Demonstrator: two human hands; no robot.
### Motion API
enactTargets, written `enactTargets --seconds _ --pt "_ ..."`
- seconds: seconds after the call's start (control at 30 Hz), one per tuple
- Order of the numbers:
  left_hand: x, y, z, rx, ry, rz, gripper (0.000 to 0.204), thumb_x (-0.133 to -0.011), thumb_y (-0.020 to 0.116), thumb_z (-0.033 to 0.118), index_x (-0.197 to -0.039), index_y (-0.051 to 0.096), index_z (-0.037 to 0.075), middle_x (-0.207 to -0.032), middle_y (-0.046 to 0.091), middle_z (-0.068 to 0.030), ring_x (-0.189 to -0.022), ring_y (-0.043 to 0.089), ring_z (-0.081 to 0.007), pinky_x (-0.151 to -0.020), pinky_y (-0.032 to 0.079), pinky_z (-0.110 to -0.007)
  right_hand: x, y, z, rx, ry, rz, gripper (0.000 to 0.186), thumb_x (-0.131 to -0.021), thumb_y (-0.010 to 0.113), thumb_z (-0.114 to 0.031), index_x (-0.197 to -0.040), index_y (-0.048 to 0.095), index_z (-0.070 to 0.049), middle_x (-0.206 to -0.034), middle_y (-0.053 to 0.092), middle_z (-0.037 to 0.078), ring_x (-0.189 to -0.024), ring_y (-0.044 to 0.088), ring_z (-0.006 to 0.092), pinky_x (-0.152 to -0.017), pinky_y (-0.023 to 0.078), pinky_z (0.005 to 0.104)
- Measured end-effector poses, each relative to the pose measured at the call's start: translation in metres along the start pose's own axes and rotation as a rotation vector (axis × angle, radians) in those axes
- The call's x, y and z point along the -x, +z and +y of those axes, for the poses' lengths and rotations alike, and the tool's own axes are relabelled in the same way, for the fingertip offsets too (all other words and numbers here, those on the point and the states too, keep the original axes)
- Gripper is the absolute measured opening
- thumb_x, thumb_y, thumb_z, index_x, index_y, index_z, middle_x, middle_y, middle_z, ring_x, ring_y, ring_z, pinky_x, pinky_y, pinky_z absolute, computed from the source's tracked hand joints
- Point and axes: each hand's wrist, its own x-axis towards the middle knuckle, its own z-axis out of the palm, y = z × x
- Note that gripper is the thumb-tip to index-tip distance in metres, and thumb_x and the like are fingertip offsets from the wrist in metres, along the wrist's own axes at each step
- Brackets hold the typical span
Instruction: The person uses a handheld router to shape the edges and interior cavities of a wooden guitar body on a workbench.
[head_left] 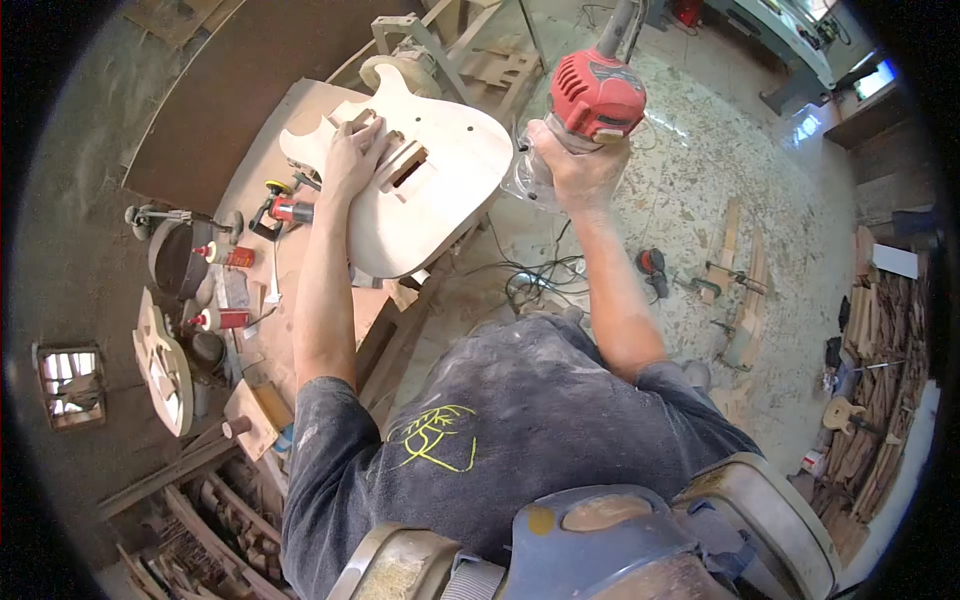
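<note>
A pale wooden electric guitar body (455, 160) lies on the workbench, with routed cavities along its middle. My left hand (352, 160) holds it near the neck end, fingers pressed at the edge of a cavity. Off the body's right edge, my right hand (583, 178) is wrapped round a red handheld router (597, 95) with a clear base. The router is held up in the air beside the guitar body, apart from it. My right fingers are partly hidden by the tool.
On the bench (262, 335) are a small red-and-black polisher (290, 210) and red-capped glue bottles (228, 255). Another guitar body (165, 370) stands at left. Black cables (535, 283), an orange sander (651, 265) and clamped wood strips (745, 290) lie on the dusty floor.
</note>
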Motion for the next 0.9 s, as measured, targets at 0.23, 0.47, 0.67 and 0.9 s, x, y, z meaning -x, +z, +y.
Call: enactTargets --seconds 0.23,0.47,0.67,0.9 --pt "0.006 0.004 0.002 -0.007 0.102 0.113 0.04 -0.095 0.066 0.035 -0.128 0.071 0.012 -0.133 0.06 -0.02 -0.122 0.056 -0.0374 -0.106 0.045 -0.043 0.02 0.038 -0.002 0.17 -0.16 0.075 0.036 -0.073 0.086 -0.014 -0.101 0.066 -0.003 -0.092 0.071 0.007 -0.082 0.069 0.0181 -0.077 0.055 0.0328" --pt "0.009 0.007 0.0 0.03 0.12 0.173 0.036 -0.096 0.063 0.035 -0.124 0.072 0.014 -0.134 0.061 -0.0192 -0.122 0.055 -0.0388 -0.106 0.045 -0.044 0.021 0.042 0.011 0.235 -0.147 -0.005 0.039 -0.073 0.086 -0.011 -0.104 0.064 -0.003 -0.094 0.07 0.005 -0.082 0.067 0.0159 -0.077 0.054 0.0327" --pt "0.011 0.009 -0.002 0.061 0.117 0.199 0.034 -0.096 0.061 0.032 -0.123 0.072 0.014 -0.134 0.061 -0.0183 -0.124 0.054 -0.0394 -0.104 0.047 -0.044 0.018 0.048 0.007 0.289 -0.225 -0.024 0.043 -0.074 0.087 -0.013 -0.107 0.062 -0.003 -0.096 0.068 0.005 -0.083 0.065 0.0165 -0.08 0.053 0.0326" --pt "0.012 0.007 0.002 0.066 0.109 0.196 0.038 -0.099 0.061 0.035 -0.127 0.071 0.013 -0.135 0.061 -0.0167 -0.129 0.052 -0.0348 -0.109 0.043 -0.042 0.009 0.056 0.007 0.276 -0.256 -0.031 0.046 -0.072 0.085 -0.01 -0.11 0.061 -0.001 -0.098 0.069 0.007 -0.086 0.068 0.0178 -0.081 0.054 0.0326"
